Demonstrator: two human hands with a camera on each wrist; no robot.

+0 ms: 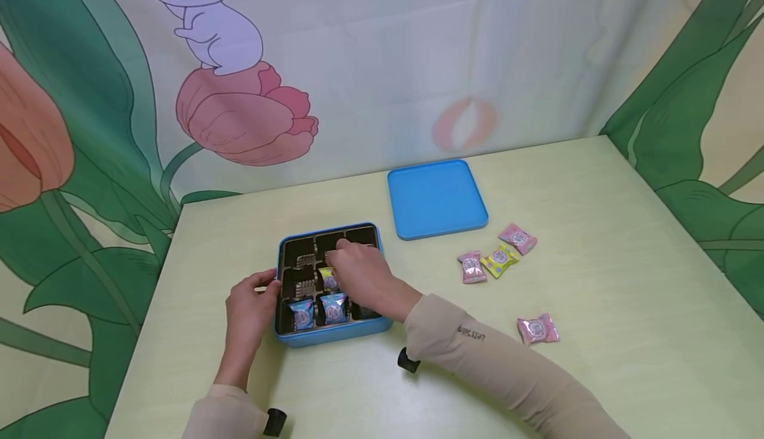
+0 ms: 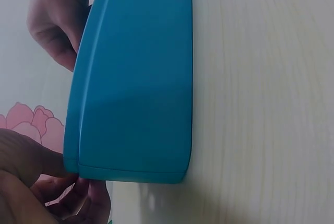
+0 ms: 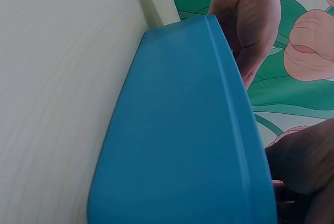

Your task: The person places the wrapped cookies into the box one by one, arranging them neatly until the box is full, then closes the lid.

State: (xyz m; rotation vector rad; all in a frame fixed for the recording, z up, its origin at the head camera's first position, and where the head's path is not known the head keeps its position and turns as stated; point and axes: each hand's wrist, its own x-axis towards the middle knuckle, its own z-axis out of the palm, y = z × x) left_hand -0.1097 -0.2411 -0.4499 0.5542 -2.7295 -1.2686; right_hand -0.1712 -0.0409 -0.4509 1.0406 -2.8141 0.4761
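A blue box (image 1: pixel 334 339) with a black divided insert stands at the middle left of the table. Two blue-wrapped candies (image 1: pixel 333 308) sit in its front row, and a yellow-wrapped candy (image 1: pixel 327 278) lies in the middle compartment. At the left wall, my left hand (image 1: pixel 252 306) grips the box edge between thumb and fingers, also seen in the left wrist view. Over the back part of the insert is my right hand (image 1: pixel 365 278), fingers curled and pointing down into it. The box wall hides those fingertips in the right wrist view, and I cannot tell whether they pinch anything.
A blue lid (image 1: pixel 438 199) lies flat at the back of the table. To its front right are two pink-wrapped candies (image 1: pixel 472 267) and a yellow one (image 1: pixel 500 260) between them. Another pink candy (image 1: pixel 538 329) lies nearer, beyond the right sleeve. A printed curtain hangs behind.
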